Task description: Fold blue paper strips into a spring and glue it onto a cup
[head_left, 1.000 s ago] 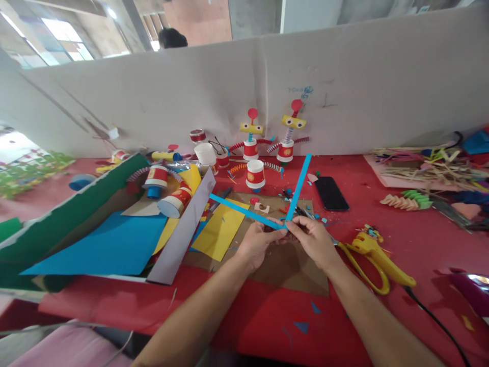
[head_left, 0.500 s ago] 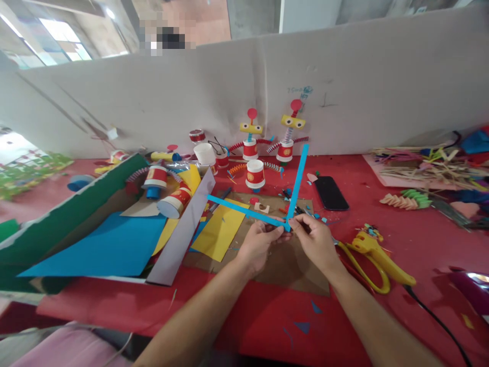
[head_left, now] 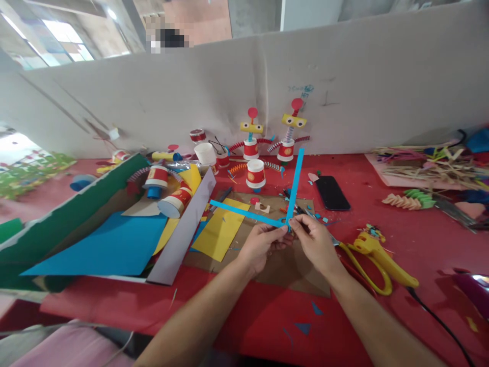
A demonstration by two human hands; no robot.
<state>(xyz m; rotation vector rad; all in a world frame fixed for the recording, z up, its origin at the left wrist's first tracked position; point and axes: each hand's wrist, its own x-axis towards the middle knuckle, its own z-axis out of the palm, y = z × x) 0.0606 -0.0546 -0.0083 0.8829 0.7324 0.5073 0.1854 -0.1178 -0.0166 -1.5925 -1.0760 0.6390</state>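
Note:
Two arms of blue paper strip (head_left: 296,181) meet at a corner, one pointing away from me and the other to the left. My left hand (head_left: 263,243) pinches the left-pointing arm close to that corner. On the corner itself, the thumb and fingers of my right hand (head_left: 311,235) are closed; the fingertips hide part of the joint. Below the hands lies a brown cardboard sheet (head_left: 263,275), with a yellow paper piece (head_left: 223,229) on its left part. A paper cup figure (head_left: 255,174) with spring-like folded arms stands just beyond the strips.
On the right are a black phone (head_left: 332,192), yellow-handled scissors (head_left: 369,270) and a yellow glue gun (head_left: 385,260) with a cord. A green-sided box (head_left: 87,214) holding blue paper (head_left: 99,244) stands left. Two finished-looking cup robots (head_left: 251,148) stand by the white partition (head_left: 344,76).
The strip arm pointing away has swung slightly left, and the left-pointing arm's tip has shifted a little right and down. Both hands keep their pinch near the corner.

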